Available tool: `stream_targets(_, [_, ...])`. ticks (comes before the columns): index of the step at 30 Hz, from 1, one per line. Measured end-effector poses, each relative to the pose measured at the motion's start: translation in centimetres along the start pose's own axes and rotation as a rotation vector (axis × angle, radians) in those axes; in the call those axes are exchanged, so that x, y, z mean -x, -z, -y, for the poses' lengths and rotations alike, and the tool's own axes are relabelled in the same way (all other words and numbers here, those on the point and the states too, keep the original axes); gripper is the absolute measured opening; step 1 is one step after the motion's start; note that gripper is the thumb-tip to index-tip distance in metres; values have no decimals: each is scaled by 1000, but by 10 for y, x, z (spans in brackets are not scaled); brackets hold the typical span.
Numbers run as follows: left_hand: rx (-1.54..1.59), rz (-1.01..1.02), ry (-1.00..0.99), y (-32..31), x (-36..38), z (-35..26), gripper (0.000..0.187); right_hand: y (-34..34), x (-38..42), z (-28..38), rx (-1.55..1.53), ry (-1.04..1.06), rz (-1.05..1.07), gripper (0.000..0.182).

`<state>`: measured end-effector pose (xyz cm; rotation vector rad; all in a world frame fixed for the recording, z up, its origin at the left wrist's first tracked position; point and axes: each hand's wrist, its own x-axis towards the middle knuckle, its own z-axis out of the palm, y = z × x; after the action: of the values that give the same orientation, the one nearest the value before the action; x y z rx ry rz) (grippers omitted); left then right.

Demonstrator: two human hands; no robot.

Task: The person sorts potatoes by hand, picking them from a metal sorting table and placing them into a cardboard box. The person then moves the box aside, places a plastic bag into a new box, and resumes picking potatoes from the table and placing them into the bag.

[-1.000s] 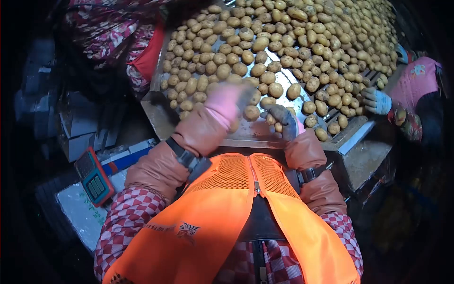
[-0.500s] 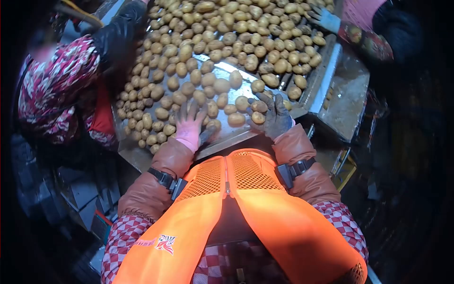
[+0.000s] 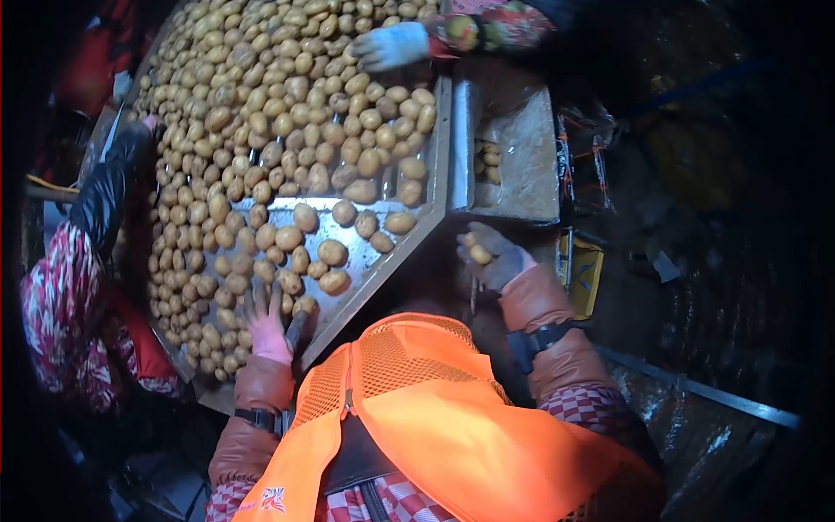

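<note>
Orange vest (image 3: 435,391) on the worker nearest me, who stands against a metal table (image 3: 376,285) heaped with potatoes (image 3: 332,252). The potatoes crowd its far and left parts; toward the near edge they thin out, and bare, shining metal shows between them. The left hand (image 3: 268,326), in a glove with a pink cuff, lies among the potatoes near that edge, its fingers spread apart. The right hand (image 3: 494,257), in a dark glove, is held clear of the table beyond its rim, the fingers curled around small potatoes (image 3: 478,253). Just past this hand, a bin (image 3: 532,157) adjoins the table and contains a few more potatoes. Across the heap, a co-worker's pale glove (image 3: 391,46) rests over potatoes; I cannot tell whether it grips any. At left, another person's dark sleeve (image 3: 106,196) reaches along the table.
</note>
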<state>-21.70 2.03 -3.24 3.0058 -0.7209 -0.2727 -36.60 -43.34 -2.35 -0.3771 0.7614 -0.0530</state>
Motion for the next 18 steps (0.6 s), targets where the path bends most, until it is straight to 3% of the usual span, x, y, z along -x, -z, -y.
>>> stream_targets(3, [-13,-30,-18,1,0,1,78,22,-18,128,-162,127,-42,23])
stream_targets(5, [16,-36,-24,4,-2,0,77,19,-22,220,124,500,-96,28])
stream_targets(8, [23,-6,-6,8,1,-2,77,-5,-15,265,1154,907,-699,49])
stream_targets(9, [21,7,12,10,1,-2,77,21,-48,285,876,915,-521,52])
stream_targets(10, [13,-4,-12,13,-1,-4,77,31,-63,284,711,855,-476,50])
stream_targets(11, [5,-6,-25,18,-3,-7,77,45,-79,282,327,698,-256,48])
stream_targets(12, [-10,-3,-16,24,0,-8,78,74,-103,287,-236,366,155,47])
stream_targets(13, [100,137,68,35,-4,-15,77,101,-125,284,-574,-29,401,46])
stream_targets(14, [217,264,195,46,-8,-21,77,75,-126,246,-449,-18,325,43])
stream_targets(15, [301,102,148,29,-6,-16,76,29,-119,188,-126,149,188,41])
stream_targets(16, [355,89,215,12,-3,-14,72,-11,-115,130,122,203,105,40])
stream_targets(17, [325,-6,150,23,-6,-15,68,-42,-110,80,239,178,64,38])
stream_targets(18, [215,-125,145,10,-6,-20,67,-37,-124,52,374,168,271,39])
